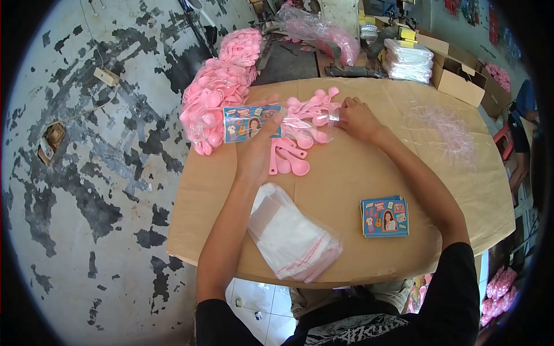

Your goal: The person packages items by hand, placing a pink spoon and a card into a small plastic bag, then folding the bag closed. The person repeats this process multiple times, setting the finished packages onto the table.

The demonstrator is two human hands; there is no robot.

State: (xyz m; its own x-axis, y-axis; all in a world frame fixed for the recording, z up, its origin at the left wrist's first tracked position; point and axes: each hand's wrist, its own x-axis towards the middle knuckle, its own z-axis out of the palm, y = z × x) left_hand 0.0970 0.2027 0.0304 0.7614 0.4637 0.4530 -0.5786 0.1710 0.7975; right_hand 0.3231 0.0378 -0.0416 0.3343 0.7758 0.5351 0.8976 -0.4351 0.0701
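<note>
My left hand (257, 151) grips a clear plastic bag (330, 128) with a blue printed card (236, 124) at its left end, thumb across the card. At the bag's other end, my right hand (359, 120) has its fingers curled closed on the edge. Pink plastic spoons (311, 105) show behind and through the clear film. Several more loose pink spoons (299, 167) lie just below the bag on the brown paper-covered table (346, 184).
Flat clear bags (291, 233) lie near me, left of a stack of blue cards (385, 218). Bagged pink spoons (210, 95) pile up at the far left. Thin plastic strips (447, 132) lie right. Behind stand wrapped packs (407, 60) and a cardboard box (459, 78). A person (522, 127) sits far right.
</note>
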